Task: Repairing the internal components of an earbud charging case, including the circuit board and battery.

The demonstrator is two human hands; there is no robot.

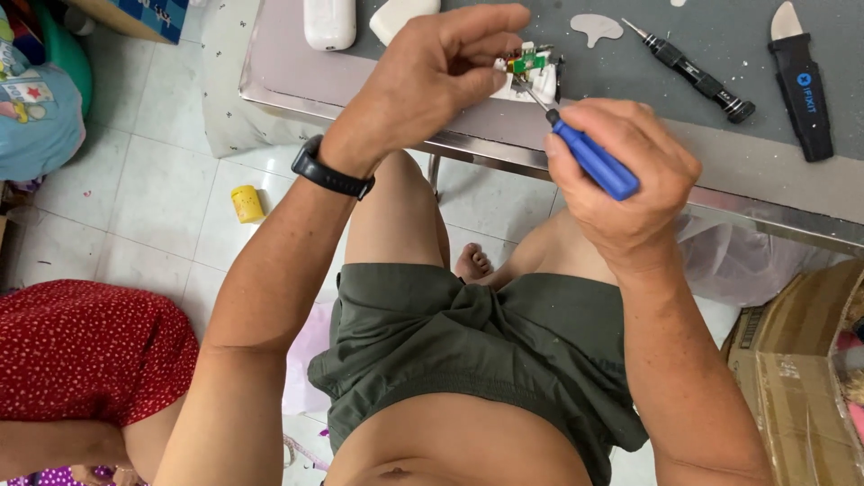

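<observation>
**Screwdriver tip at an opened plug's circuit board**

The left hand (441,67) pinches a small white device (526,76) between thumb and fingertips, holding it over the table (468,130) edge at about 12 o'clock from the person's lap. The right hand (621,175), at 3 o'clock from the left, is clenched around a blue screwdriver (589,160), whose metal tip reaches up to 11 o'clock into the device.

The device appears already opened: a green circuit board with coloured wires and small parts stands exposed above the white shell. Judging from this, the casing work is done and the work on the board is under way; whether any screw is out cannot be told.

Farther out on the grey mat lie a black screwdriver (691,72) at 2 o'clock, a black pry tool (801,85) beyond it, and two white casings (329,22). A black wristband (331,171) circles the left wrist.
</observation>
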